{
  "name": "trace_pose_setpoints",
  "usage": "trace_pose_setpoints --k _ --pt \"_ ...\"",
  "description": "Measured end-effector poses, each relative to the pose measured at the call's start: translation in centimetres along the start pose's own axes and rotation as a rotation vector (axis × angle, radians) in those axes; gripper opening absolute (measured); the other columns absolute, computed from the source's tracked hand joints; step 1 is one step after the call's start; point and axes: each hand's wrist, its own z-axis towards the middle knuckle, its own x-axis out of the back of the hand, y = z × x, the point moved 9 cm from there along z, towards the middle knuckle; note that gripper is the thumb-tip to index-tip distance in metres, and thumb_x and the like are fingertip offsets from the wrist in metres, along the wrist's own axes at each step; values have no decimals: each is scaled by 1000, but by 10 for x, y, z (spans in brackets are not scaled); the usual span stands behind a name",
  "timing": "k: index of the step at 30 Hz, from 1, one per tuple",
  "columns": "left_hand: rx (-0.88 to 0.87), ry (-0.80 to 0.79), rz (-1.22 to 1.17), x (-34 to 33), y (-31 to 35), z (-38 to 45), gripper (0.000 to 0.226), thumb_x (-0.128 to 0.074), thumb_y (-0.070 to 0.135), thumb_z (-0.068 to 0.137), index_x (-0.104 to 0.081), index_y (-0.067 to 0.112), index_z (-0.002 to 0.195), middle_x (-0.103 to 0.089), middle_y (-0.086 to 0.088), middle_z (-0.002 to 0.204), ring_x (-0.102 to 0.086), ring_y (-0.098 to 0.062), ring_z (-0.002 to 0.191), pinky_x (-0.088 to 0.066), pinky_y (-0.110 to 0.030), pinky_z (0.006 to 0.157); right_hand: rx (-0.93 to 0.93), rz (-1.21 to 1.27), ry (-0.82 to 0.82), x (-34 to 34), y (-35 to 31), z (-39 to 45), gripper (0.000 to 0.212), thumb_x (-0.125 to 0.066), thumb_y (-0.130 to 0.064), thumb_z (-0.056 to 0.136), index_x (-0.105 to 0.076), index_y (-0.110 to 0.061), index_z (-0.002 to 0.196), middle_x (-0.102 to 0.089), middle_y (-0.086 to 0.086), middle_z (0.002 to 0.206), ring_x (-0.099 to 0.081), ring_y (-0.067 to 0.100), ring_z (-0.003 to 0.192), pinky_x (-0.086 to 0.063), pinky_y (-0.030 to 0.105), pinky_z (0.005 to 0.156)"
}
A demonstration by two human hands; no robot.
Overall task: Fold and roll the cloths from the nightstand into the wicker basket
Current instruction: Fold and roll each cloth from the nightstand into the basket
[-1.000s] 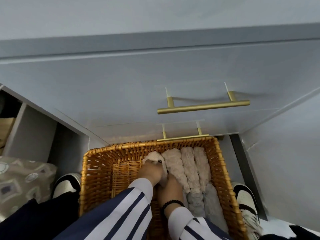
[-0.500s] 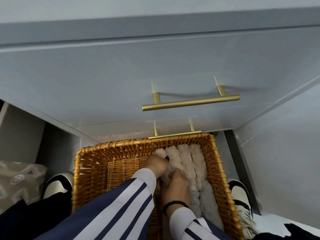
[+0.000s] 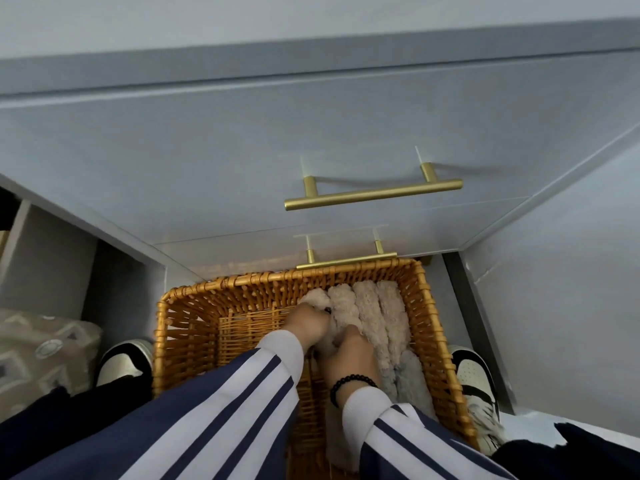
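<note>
Since a second ago your two hands have barely shifted, both kept low in the basket on the same cream roll, and your head has tipped so the drawers sit slightly differently in view; the grey nightstand [image 3: 242, 161] fills the upper view, its upper brass handle [image 3: 373, 195] well above the lower brass handle [image 3: 346, 261], which lies just behind the basket's far rim; the wicker basket [image 3: 194, 327] stands on the floor between your two shoes, left shoe [image 3: 121, 365] and right shoe [image 3: 474, 379]; along its right side the rolled cloths [image 3: 381, 320] lie side by side, cream at the far end, greyer ones [image 3: 408, 379] nearer you; your left hand [image 3: 306, 325] is curled over the leftmost cream roll [image 3: 317, 299], gripping it as far as I can tell, the fingertips being buried in the pile; your right hand [image 3: 351, 355], a black bead bracelet [image 3: 349, 382] at its wrist, presses into the same roll with fingers bent round it.
</note>
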Motion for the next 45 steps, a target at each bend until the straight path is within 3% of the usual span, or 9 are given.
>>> trace_pose_setpoints --k 8,15,19,22,25,30,34,40,45 --pt "31 13 -10 42 -9 -32 25 -54 15 91 -63 3 110 -64 -18 111 -60 -32 103 -53 -38 80 -2 110 29 27 -4 -15 5 -57 -16 84 -55 -20 87 -57 1 87 -48 15 68 -37 25 53" --pt "-39 19 -82 69 18 -94 9 -51 11 96 -59 13 91 -60 -10 113 -57 -28 111 -50 -39 90 26 199 66 74 -17 -38 5 -60 -12 78 -63 -14 81 -65 6 88 -63 26 88 -55 35 78" --pt "-124 -1 -92 72 38 -143 20 -48 12 98 -52 19 81 -59 -3 95 -58 -20 102 -51 -34 88 112 161 117 124 -36 -57 14 -57 -15 83 -68 -13 91 -67 4 101 -64 26 97 -52 34 89" --pt "-204 -30 -66 73 56 -180 18 -47 10 99 -52 17 83 -59 -4 92 -60 -18 90 -52 -27 73 193 107 158 165 -58 -79 23 -51 -13 86 -55 -17 63 -65 6 82 -66 28 87 -52 30 79" --pt "-236 -55 -108 80 69 -212 8 -49 15 99 -57 14 100 -65 -7 100 -62 -15 83 -52 -21 53 273 -42 163 194 -83 -103 33 -45 -12 93 -43 -13 60 -50 6 67 -56 25 71 -43 29 68" --pt "-372 -66 -129 103 98 -276 12 -51 17 97 -57 15 107 -69 -7 110 -67 -20 100 -53 -36 89 423 -232 139 229 -128 -167 19 -48 -9 89 -53 -5 71 -55 14 74 -61 28 76 -44 31 64" --pt "-501 -48 -194 125 119 -325 15 -51 16 97 -59 13 110 -71 -8 106 -68 -21 96 -53 -38 89 550 -246 163 256 -152 -218 23 -53 -13 87 -68 2 93 -71 19 89 -70 31 81 -57 40 72" --pt "-589 -84 -428 144 127 -363 18 -52 13 97 -63 13 112 -75 -6 99 -72 -19 93 -56 -35 84 656 -126 182 288 -160 -257 12 -53 -19 92 -63 -15 87 -70 1 82 -71 16 66 -57 30 66" --pt "-657 -56 -452 161 151 -370 18 -49 10 98 -64 13 109 -75 -5 97 -72 -18 91 -56 -33 83 643 40 234 299 -176 -244 9 -56 -19 90 -63 -18 85 -70 1 82 -70 14 66 -53 24 60"
